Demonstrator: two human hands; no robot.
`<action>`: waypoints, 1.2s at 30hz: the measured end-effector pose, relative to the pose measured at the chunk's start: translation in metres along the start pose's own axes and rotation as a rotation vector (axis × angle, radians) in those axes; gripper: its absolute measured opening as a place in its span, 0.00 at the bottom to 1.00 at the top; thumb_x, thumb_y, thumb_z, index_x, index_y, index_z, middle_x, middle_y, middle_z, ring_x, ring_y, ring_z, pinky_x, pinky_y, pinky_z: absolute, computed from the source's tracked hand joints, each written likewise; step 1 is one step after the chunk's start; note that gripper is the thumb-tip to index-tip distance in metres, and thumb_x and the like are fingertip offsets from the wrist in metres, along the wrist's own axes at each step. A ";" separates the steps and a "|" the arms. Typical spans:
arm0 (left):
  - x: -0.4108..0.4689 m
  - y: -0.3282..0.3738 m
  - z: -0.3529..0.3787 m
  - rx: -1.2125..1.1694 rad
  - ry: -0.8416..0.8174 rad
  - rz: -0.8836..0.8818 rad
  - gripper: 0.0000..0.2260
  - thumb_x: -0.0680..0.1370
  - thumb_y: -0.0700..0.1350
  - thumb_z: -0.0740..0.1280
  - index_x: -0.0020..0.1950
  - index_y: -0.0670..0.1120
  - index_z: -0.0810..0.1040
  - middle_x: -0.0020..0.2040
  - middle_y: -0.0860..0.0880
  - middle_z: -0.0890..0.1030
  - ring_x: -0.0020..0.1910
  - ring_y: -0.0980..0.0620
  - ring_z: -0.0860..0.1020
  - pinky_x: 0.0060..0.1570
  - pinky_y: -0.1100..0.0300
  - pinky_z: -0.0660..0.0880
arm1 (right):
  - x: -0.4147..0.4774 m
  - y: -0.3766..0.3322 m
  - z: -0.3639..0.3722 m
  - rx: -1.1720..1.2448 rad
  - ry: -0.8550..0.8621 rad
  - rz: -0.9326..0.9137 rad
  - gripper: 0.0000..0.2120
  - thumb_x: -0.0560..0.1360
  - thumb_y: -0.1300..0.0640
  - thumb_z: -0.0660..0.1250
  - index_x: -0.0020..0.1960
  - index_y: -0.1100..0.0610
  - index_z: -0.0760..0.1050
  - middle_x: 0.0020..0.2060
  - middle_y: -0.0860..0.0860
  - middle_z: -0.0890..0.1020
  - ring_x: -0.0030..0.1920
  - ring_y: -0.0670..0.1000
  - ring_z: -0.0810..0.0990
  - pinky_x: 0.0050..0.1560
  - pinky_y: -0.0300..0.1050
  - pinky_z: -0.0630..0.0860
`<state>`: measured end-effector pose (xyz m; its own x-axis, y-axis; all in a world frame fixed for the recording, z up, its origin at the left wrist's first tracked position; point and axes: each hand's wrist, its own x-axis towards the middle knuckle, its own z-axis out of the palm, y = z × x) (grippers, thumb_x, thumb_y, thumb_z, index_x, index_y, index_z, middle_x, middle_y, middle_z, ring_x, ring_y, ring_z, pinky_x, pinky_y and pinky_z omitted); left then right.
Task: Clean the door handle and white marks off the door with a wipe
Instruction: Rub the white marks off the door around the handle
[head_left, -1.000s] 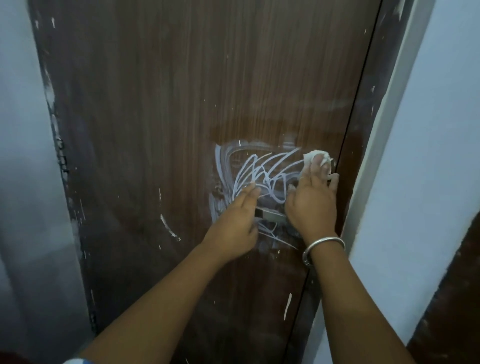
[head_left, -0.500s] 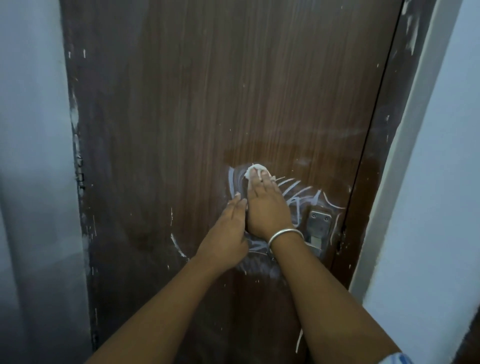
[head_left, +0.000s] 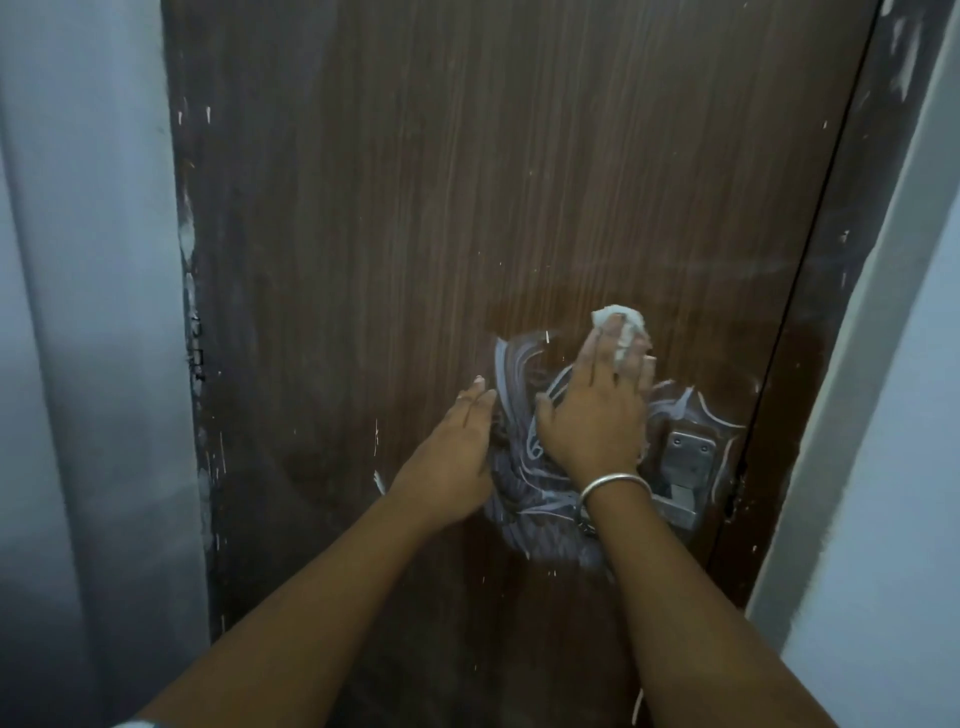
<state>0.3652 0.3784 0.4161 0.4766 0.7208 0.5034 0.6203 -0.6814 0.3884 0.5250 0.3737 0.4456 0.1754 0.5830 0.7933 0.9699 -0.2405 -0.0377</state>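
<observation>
While the right hand (head_left: 597, 410) lies flat with straight fingers, it presses the white wipe (head_left: 621, 318) on the brown door (head_left: 467, 182), at the top of the white marks (head_left: 519, 467). The left hand (head_left: 457, 457) rests beside it, fingers straight and close together, touching the door. The metal door handle (head_left: 685, 467) sits just right of the right wrist.

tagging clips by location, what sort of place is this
Likely an indoor doorway, perhaps in a home: a dark brown wood-grain door, pale blue-grey painted walls beside it, and a grey metal latch plate near its edge.
</observation>
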 end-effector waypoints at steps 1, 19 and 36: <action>0.000 -0.002 0.001 0.000 0.001 0.001 0.35 0.75 0.37 0.63 0.77 0.44 0.47 0.78 0.46 0.47 0.77 0.51 0.46 0.75 0.51 0.54 | 0.000 -0.005 0.003 -0.012 -0.023 -0.058 0.45 0.72 0.45 0.64 0.75 0.65 0.44 0.76 0.61 0.45 0.74 0.64 0.43 0.72 0.58 0.38; 0.017 -0.024 -0.008 0.005 0.017 0.030 0.33 0.75 0.33 0.58 0.77 0.42 0.49 0.78 0.44 0.48 0.77 0.51 0.47 0.75 0.53 0.54 | -0.009 -0.060 0.039 -0.143 -0.144 -0.319 0.37 0.77 0.47 0.58 0.76 0.59 0.44 0.76 0.56 0.42 0.75 0.57 0.38 0.71 0.58 0.34; 0.021 -0.040 0.001 0.052 -0.073 0.045 0.34 0.73 0.33 0.59 0.77 0.42 0.47 0.78 0.46 0.45 0.77 0.53 0.45 0.75 0.55 0.51 | -0.020 -0.058 0.042 0.035 -0.191 -0.260 0.36 0.76 0.53 0.60 0.76 0.61 0.44 0.76 0.57 0.39 0.75 0.57 0.37 0.75 0.53 0.41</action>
<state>0.3504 0.4212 0.4106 0.5477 0.6981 0.4612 0.6277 -0.7073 0.3252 0.4727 0.4087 0.4059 -0.0536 0.7576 0.6506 0.9911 -0.0392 0.1273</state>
